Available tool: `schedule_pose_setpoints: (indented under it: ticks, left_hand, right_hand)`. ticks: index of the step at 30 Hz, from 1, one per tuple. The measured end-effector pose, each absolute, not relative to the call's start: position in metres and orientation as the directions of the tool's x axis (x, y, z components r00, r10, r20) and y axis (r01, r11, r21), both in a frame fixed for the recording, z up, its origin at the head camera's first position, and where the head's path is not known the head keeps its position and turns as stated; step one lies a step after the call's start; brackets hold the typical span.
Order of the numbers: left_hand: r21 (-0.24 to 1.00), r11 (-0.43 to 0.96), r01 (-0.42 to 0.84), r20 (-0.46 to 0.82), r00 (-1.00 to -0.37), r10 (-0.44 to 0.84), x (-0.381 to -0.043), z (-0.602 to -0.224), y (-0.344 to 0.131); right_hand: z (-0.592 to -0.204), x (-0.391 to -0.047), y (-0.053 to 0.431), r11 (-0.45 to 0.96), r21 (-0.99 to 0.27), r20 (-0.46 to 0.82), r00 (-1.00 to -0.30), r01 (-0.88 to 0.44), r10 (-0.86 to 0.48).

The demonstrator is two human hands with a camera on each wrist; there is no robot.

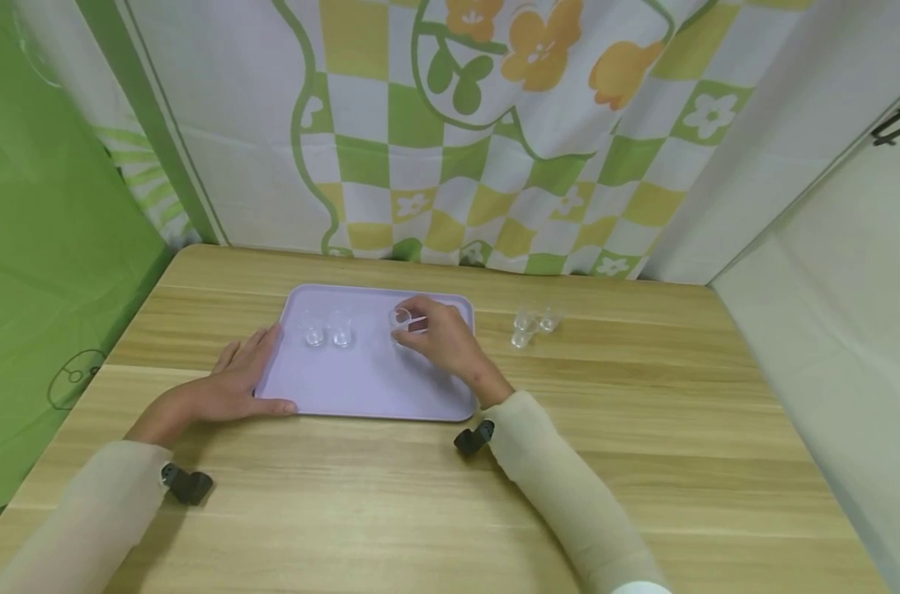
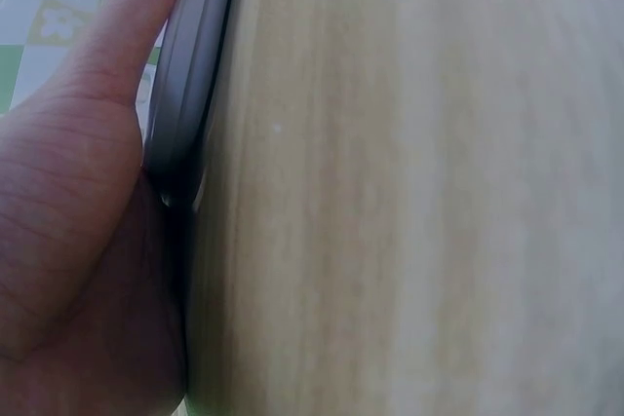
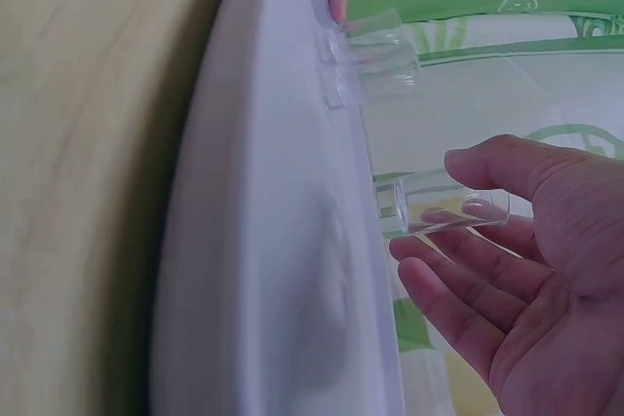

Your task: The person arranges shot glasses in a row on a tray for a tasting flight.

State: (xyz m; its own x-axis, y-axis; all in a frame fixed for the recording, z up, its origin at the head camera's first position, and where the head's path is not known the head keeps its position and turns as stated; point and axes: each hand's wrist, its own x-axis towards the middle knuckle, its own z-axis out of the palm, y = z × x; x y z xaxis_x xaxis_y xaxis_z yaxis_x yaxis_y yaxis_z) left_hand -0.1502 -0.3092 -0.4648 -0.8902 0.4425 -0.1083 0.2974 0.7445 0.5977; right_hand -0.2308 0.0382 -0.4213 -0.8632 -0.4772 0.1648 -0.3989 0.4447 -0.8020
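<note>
The left hand [image 1: 236, 384] is lying straight-fingered against the lilac tray [image 1: 368, 384], gripping nothing; the right hand [image 1: 450, 337] is pinching a clear cup [image 3: 424, 192] right of the tray's middle. I'm judging it light, stiff, slick, perhaps brittle, best held around its upper wall. Its mouth is facing up, its long axis running upright.

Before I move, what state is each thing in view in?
Tray: flat on the table.
Tray glasses (two): upright, side by side.
Held glass: about upright; contact with the tray unclear.
Right hand: holding that glass between thumb and fingers.
Table glasses (three): upright, clustered right of the tray.
Left hand: fingers extended, against the tray's left edge.
Printed cloth: hanging behind the table.
</note>
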Motion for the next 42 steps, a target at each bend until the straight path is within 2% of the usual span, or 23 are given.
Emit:
schedule_pose_setpoints:
  ticks: [10, 18, 24, 42]
  left_hand:
    - [0.599, 0.744, 0.296, -0.112, -0.889, 0.444, -0.149, -0.468, -0.309]
    - [0.592, 0.753, 0.288, -0.125, -0.89, 0.439, -0.147, -0.455, -0.307]
    - [0.602, 0.738, 0.306, -0.097, -0.889, 0.448, -0.147, -0.458, -0.308]
    - [0.603, 0.725, 0.332, -0.065, -0.886, 0.46, -0.149, -0.466, -0.31]
  right_hand:
    - [-0.428, -0.23, 0.022, 0.484, -0.791, 0.113, -0.867, -0.373, -0.485]
    - [-0.425, -0.23, 0.006, 0.47, -0.797, 0.106, -0.854, -0.379, -0.509]
    - [-0.423, -0.23, -0.003, 0.477, -0.78, 0.116, -0.842, -0.405, -0.526]
    - [-0.426, -0.234, -0.003, 0.486, -0.777, 0.098, -0.84, -0.4, -0.534]
